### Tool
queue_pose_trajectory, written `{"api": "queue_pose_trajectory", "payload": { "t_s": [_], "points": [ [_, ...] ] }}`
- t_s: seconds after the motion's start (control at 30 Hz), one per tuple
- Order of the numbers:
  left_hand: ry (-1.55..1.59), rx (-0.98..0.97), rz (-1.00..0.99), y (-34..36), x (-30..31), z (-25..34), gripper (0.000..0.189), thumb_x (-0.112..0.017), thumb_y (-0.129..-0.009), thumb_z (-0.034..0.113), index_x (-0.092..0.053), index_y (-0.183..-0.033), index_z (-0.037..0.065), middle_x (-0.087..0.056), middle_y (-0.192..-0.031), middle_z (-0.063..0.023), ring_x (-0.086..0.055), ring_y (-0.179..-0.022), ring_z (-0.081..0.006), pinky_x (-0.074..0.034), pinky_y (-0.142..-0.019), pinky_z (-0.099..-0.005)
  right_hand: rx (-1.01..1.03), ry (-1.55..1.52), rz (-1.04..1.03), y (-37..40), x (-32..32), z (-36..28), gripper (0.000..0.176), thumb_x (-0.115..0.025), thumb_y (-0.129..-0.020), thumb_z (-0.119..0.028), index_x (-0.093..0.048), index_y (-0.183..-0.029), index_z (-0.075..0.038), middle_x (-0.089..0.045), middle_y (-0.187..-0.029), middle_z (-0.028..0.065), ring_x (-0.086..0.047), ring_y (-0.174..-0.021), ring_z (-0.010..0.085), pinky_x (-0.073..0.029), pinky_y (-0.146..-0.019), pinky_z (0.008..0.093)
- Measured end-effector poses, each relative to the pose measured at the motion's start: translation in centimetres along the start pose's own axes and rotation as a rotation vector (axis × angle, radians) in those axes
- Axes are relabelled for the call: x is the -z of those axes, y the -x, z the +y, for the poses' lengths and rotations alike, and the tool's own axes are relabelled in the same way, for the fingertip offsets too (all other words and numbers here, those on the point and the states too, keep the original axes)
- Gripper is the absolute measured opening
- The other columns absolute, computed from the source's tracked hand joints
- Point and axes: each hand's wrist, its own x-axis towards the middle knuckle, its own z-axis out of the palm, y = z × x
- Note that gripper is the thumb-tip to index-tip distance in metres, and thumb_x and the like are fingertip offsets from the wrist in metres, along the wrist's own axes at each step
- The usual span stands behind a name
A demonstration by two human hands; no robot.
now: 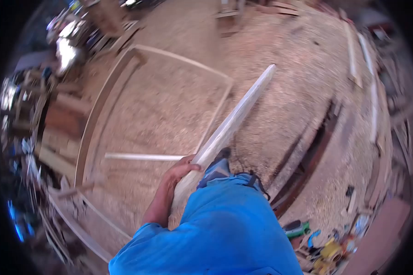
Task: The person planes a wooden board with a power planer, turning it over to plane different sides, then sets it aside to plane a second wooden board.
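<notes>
A long pale wooden plank [236,118] slants up from beside my body toward the upper right. My left hand [181,171] is closed around its near part, thumb over the edge. The plank's lowest end is hidden by my arm and blue shirt. Beyond the plank, a rectangular wooden frame [183,60] lies on the floor, and a pale strip [144,157] lies across its near side. My right hand is out of sight.
Sawdust and shavings cover the floor [280,50]. Dark timber beams [309,158] lie to my right. Power tools and loose items, including a yellow tool [331,251], sit at the lower right. Stacked wood pieces [62,146] line the left side.
</notes>
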Motion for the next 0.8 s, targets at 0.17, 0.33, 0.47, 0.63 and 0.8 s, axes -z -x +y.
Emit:
{"api": "queue_pose_trajectory", "payload": {
  "t_s": [0.17,0.33,0.47,0.63,0.8],
  "points": [
    [0.204,0.016,0.303,5.3,5.5,-3.2,0.074,-0.082,-0.077,0.024,-0.063,-0.145,0.004,-0.071,-0.124,-0.0135,-0.066,-0.111,-0.026,-0.053,-0.096,-0.0394,0.131,0.111,-0.035,1.5,-2.5,-5.0,0.091,-0.066,-0.093,-0.077,-0.067,-0.11,0.013,-0.073,-0.096,0.0213,-0.071,-0.069,0.0266,-0.058,-0.053,0.0394],
    [0.37,0.029,0.604,8.0,9.7,-6.8,0.071,-0.082,-0.076,0.024,-0.065,-0.141,0.002,-0.073,-0.113,-0.0149,-0.069,-0.097,-0.0275,-0.056,-0.087,-0.0412,0.214,0.167,-0.076,2.6,-4.7,-8.3,0.089,-0.066,-0.093,-0.075,-0.066,-0.112,0.012,-0.073,-0.096,0.021,-0.071,-0.07,0.0268,-0.059,-0.053,0.0393],
    [0.348,0.13,0.81,10.8,15.4,-9.2,0.063,-0.083,-0.073,0.023,-0.069,-0.132,0.003,-0.074,-0.1,-0.0148,-0.071,-0.086,-0.0297,-0.057,-0.081,-0.0448,0.266,0.185,-0.107,3.3,-5.8,-9.8,0.087,-0.067,-0.094,-0.073,-0.065,-0.113,0.011,-0.073,-0.097,0.0209,-0.072,-0.071,0.027,-0.059,-0.054,0.0391],
    [0.001,0.135,1.106,13.1,26.1,-16.9,0.065,-0.084,-0.076,0.03,-0.071,-0.134,0.003,-0.077,-0.11,-0.0167,-0.074,-0.1,-0.0325,-0.057,-0.091,-0.0472,0.278,0.168,-0.12,2.9,-5.8,-9.5,0.084,-0.068,-0.094,-0.071,-0.064,-0.115,0.01,-0.073,-0.098,0.0206,-0.072,-0.072,0.0271,-0.059,-0.054,0.0389],
    [-0.515,0.325,1.513,10.9,29.7,-16.9,0.059,-0.077,-0.086,0.042,-0.073,-0.13,0.004,-0.076,-0.121,-0.0263,-0.072,-0.112,-0.0454,-0.056,-0.099,-0.0546,0.297,0.14,-0.113,1.7,-4.5,-8.3,0.082,-0.069,-0.095,-0.069,-0.063,-0.117,0.009,-0.072,-0.098,0.0204,-0.073,-0.074,0.0273,-0.059,-0.054,0.0388]
  ]
}}
